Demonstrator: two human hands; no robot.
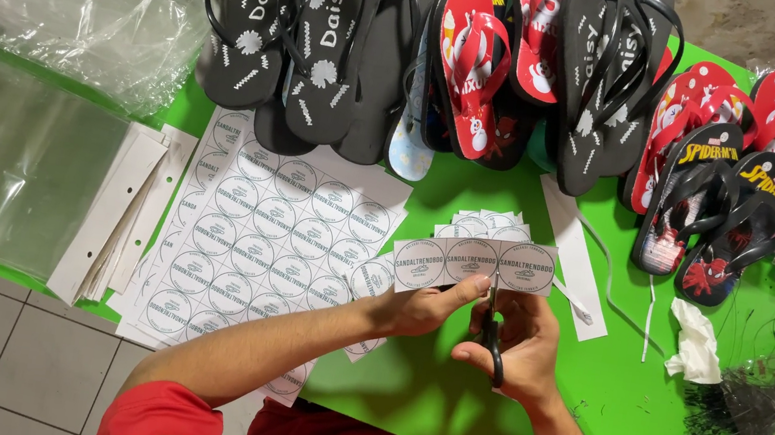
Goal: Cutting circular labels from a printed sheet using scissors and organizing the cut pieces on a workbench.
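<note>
Label strip (474, 262) lies between both hands (425, 309), scissors (492, 335) beneath.

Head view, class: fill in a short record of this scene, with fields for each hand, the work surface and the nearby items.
Left hand: holds a strip of three round labels
Right hand: works black-handled scissors, blades at the strip
Surface: green table
Nearby: sheet of round labels, rows of flip-flops, clear plastic bags
</note>
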